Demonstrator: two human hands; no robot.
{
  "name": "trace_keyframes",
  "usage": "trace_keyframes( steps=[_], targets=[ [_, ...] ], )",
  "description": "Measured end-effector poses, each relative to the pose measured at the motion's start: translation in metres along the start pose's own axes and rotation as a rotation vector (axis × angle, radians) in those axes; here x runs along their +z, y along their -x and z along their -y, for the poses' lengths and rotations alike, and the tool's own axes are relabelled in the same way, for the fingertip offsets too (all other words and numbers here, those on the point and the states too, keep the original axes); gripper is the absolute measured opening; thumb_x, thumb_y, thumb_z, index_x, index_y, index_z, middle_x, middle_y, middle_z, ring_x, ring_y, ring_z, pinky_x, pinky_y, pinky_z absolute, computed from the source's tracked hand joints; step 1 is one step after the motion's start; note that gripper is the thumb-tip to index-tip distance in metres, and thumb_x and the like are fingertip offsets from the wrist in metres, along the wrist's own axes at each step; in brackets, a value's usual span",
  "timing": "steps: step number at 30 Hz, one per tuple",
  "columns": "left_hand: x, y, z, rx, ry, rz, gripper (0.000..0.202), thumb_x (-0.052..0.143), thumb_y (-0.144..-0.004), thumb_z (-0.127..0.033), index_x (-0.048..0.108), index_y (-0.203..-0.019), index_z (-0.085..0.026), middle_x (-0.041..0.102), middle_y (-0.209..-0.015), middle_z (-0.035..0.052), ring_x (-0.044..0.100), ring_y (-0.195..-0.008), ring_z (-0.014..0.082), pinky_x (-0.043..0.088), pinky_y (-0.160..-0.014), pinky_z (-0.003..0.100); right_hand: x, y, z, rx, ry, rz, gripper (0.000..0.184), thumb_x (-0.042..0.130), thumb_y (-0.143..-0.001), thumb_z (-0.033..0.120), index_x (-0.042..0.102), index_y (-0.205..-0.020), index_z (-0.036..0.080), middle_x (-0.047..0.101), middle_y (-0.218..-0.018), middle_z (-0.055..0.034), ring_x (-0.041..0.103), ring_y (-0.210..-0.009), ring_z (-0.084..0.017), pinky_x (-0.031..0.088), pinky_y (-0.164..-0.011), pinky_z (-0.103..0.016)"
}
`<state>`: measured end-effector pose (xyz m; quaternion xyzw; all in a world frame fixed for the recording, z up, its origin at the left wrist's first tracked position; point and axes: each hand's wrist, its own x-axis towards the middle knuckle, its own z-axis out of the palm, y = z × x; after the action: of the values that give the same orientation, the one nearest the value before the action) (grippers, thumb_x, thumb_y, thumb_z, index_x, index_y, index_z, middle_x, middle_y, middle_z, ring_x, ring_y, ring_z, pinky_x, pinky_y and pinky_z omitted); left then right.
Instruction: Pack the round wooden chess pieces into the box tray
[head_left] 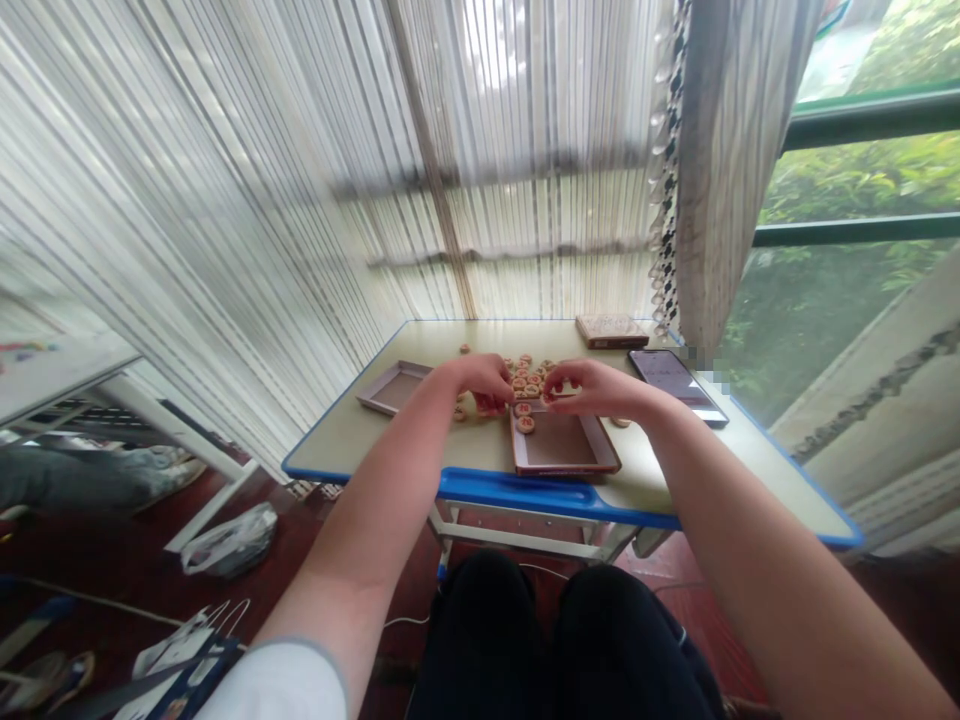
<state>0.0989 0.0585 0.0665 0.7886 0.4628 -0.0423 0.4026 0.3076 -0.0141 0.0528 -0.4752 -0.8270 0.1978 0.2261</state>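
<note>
Several round wooden Chinese chess pieces (pixel 527 380) with red characters lie in a loose heap on the table behind an open shallow box tray (pixel 562 455). Two pieces (pixel 525 424) rest inside the tray at its left side. My left hand (pixel 486 384) is at the tray's back left corner, fingers curled together; what they hold, if anything, is hidden. Over the tray's back edge, my right hand (pixel 579 386) pinches what looks like a chess piece (pixel 547 400) between thumb and finger. A few more pieces lie partly hidden under my wrists.
Another shallow box part (pixel 396 388) lies at the left of the table (pixel 337 440). A closed flat box (pixel 611 331) sits at the back right, with a phone (pixel 677 384) in front of it. One loose piece (pixel 465 348) lies near the back. A curtain hangs behind.
</note>
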Motion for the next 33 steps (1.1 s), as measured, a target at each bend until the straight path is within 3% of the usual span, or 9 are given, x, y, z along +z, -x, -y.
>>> trace_keyframes(
  steps=[8,15,24,33],
  targets=[
    [-0.002,0.001,-0.001,0.001,-0.111,-0.015,0.017,0.062,-0.067,-0.029,0.063,-0.072,-0.014,0.069,-0.07,0.0049,0.062,-0.055,0.0117,0.034,-0.039,0.016,0.008,0.001,-0.004,0.007,0.181,0.112,0.02,0.064,-0.066,0.036,0.07,-0.079,0.023,0.065,-0.072,-0.0009,0.056,-0.067,-0.015,0.04,-0.061,-0.025],
    [-0.006,-0.004,0.008,0.049,-0.066,0.054,0.022,0.062,-0.068,-0.036,0.062,-0.076,-0.016,0.07,-0.079,0.0038,0.061,-0.057,0.0113,0.033,-0.041,0.017,0.008,0.002,-0.006,0.004,0.225,0.119,0.021,0.064,-0.066,0.036,0.071,-0.081,0.023,0.066,-0.072,-0.0005,0.055,-0.065,-0.015,0.04,-0.06,-0.025],
    [-0.009,-0.004,0.011,0.07,-0.082,0.074,0.031,0.067,-0.064,-0.045,0.066,-0.075,-0.016,0.069,-0.075,0.0016,0.053,-0.051,0.0077,0.04,-0.05,0.019,0.032,-0.011,-0.002,-0.141,0.223,-0.195,0.027,0.061,-0.073,0.044,0.07,-0.085,0.021,0.065,-0.082,-0.0054,0.056,-0.078,-0.017,0.04,-0.072,-0.027],
    [-0.01,-0.005,0.012,0.064,-0.053,0.104,0.028,0.068,-0.062,-0.041,0.068,-0.079,-0.018,0.07,-0.078,0.0017,0.056,-0.055,0.0086,0.038,-0.051,0.018,0.038,-0.015,0.003,-0.138,0.243,-0.136,0.025,0.061,-0.075,0.04,0.071,-0.091,0.023,0.066,-0.085,-0.0043,0.056,-0.081,-0.018,0.04,-0.074,-0.026]
  ],
)
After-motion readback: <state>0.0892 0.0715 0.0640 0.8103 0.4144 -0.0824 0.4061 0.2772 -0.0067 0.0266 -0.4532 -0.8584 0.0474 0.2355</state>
